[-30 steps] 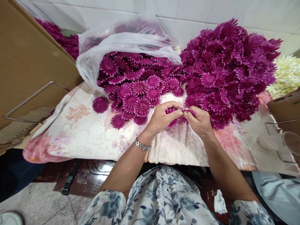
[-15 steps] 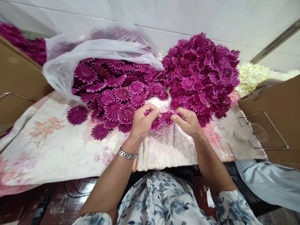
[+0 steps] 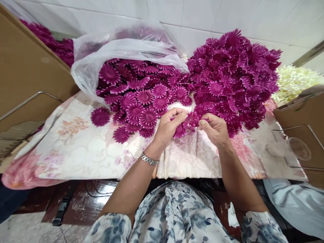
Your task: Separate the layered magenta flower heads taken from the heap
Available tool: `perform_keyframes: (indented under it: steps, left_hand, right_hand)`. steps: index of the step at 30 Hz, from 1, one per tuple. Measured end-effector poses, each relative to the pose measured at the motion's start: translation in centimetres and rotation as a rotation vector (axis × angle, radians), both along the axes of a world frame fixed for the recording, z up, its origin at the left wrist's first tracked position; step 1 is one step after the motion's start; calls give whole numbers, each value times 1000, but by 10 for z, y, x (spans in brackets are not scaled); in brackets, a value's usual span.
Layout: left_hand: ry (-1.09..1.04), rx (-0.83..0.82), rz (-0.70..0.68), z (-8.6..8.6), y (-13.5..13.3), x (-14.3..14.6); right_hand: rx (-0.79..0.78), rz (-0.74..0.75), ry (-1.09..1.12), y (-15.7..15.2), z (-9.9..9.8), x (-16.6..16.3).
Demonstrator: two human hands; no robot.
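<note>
My left hand (image 3: 168,126) and my right hand (image 3: 214,127) meet over a floral cloth (image 3: 83,148), both pinched on magenta fabric flower heads (image 3: 190,120) held between them. The left wrist wears a metal watch (image 3: 149,159). Just behind the hands, flat magenta flower heads (image 3: 141,98) spill from a clear plastic bag (image 3: 121,50). To the right rises a tall heap of the same magenta flowers (image 3: 233,74), fuller and bunched.
Cardboard boxes stand at the left (image 3: 27,74) and right (image 3: 303,118), each with a metal wire frame. Cream-white flowers (image 3: 293,82) lie at the far right by the tiled wall. A light blue sleeve of another person (image 3: 296,206) shows at the lower right.
The hands stay together working the flower heads; the fingers have shifted slightly on them. The view has swung about, first left, then back right.
</note>
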State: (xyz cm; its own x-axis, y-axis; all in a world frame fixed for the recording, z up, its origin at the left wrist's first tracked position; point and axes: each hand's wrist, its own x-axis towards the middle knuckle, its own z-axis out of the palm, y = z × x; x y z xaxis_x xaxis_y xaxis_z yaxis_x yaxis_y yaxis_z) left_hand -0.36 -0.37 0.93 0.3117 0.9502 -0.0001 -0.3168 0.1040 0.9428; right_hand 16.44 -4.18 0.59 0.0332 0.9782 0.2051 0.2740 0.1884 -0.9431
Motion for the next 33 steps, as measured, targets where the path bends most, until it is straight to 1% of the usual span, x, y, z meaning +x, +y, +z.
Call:
perform_keyframes:
  steps: [3,5,7,11,14,18,20,23,26,29,31,33]
  left_hand:
    - [-26,-57,-147,-1,0,-1]
    - [-21,-61,-190,-1,0,0]
    - [31,-16,-146,-1,0,1]
    - [197,90,18,0,0,3]
    - [230,109,60,1,0,2]
    - [227,145,92,1,0,1]
    - [235,141,92,1,0,0]
    - [194,66,55,1,0,0]
    - [85,-25,-23,1,0,-1]
    - [-3,-76,-87,2,-1,-1]
    - [-14,-84,-93,2,-2,-1]
    - [10,-80,-93,3,-3,0]
  right_hand:
    - [1,12,6,0,-1,1]
    - [7,19,11,-1,-1,2]
    - [4,19,5,-1,-1,1]
    - [-19,7,-7,-1,0,1]
    - [-20,20,6,0,-2,2]
    - [5,80,-3,1,-3,3]
    - [21,89,-37,1,-1,1]
    - [37,59,-76,0,1,-1]
    - [33,43,22,0,0,-2]
    - [-3,76,131,0,-3,-5]
    - [-44,136,175,1,-6,-8]
    - [-68,161,202,2,-7,-11]
